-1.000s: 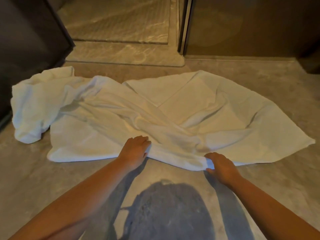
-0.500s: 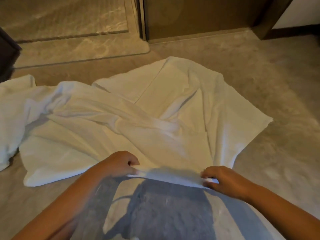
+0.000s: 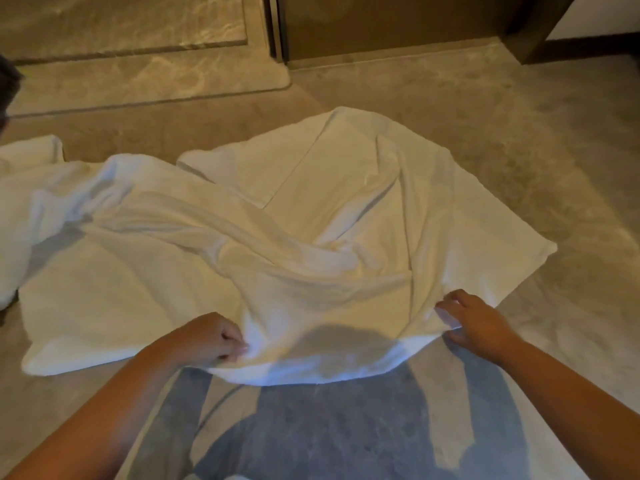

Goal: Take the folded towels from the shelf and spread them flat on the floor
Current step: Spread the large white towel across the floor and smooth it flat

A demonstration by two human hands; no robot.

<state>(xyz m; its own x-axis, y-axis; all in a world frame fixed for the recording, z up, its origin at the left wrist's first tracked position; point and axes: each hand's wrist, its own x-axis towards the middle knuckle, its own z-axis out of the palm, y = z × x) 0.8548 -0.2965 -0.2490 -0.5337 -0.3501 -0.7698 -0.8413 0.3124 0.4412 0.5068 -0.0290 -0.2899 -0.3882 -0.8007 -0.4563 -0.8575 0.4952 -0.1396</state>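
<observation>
- We note a grey mottled floor, warmly lit.
- Glossy marble step at far left.
- Brown panel at back.
- White wall with dark baseboard, far right.

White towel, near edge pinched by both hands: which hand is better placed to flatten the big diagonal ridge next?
Probably left. The left hand grips the white towel near the ridge's lower end; the right hand sits at the right corner, farther from the ridge, better kept as the anchor.

Single head-worn view, facing forward and down, close above floor
</observation>
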